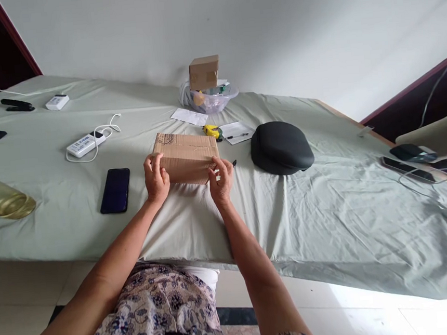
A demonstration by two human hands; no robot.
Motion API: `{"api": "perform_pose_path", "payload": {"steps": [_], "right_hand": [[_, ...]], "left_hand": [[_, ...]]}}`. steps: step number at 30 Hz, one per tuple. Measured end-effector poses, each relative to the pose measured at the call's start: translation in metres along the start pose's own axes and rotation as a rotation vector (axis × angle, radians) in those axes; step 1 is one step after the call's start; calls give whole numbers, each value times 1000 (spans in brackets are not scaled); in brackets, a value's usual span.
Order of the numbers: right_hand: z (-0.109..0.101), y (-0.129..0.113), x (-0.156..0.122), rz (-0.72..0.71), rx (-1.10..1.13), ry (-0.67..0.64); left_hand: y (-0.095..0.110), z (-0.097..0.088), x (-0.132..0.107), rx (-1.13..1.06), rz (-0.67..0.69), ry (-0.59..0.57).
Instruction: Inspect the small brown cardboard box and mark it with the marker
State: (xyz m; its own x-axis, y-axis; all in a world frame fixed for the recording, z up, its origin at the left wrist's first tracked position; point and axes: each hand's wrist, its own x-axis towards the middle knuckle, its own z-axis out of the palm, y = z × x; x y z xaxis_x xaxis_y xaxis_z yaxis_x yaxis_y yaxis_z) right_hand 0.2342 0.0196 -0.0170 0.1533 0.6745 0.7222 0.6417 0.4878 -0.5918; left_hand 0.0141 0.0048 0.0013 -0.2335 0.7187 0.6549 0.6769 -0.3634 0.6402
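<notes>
We're in what looks like a home room turned packing station: a long worktop draped in a pale green sheet, bare white wall, tiled floor. A cardboard box, tape measure, papers, power strip and phone lie about.

Phone left, black cushion right

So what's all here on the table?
brown cardboard box: one, brown, table centre
small cardboard box: one, brown, atop far clear plastic bowl
black flat phone: one, black, left of centre box
white power strip: one, white, farther left
yellow tape measure: one, yellow, behind centre box
black rounded cushion: one, black, right of centre box
grey-green cloth-covered table: one, grey-green, under everything
left hand: one, grip on box's near-left corner
right hand: one, grip on near-right corner
</notes>
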Motion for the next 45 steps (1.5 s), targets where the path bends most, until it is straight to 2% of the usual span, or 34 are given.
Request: {"api": "perform_pose_path", "payload": {"steps": [4, 10, 15, 22, 31, 39, 45], "right_hand": [[1, 6, -4, 2, -28, -47], [9, -2, -10, -45, -161, -20], [16, -7, -12, 17, -259, 1], [12, -2, -10, -32, -150, -3], [11, 6, -11, -25, -51, 18], [14, 12, -12, 114, 55, 81], [5, 22, -8, 254, 28, -98]], "left_hand": [[1, 1, -5, 41, -34, -37], [6, 4, -8, 74, -84, -63], [14, 6, -8, 114, -128, -74], [15, 8, -8, 122, -156, -87], [1, 10, -13, 44, -76, -73], [-12, 12, -15, -35, -64, -43], [-13, 8, -14, -72, -124, -30]]}}
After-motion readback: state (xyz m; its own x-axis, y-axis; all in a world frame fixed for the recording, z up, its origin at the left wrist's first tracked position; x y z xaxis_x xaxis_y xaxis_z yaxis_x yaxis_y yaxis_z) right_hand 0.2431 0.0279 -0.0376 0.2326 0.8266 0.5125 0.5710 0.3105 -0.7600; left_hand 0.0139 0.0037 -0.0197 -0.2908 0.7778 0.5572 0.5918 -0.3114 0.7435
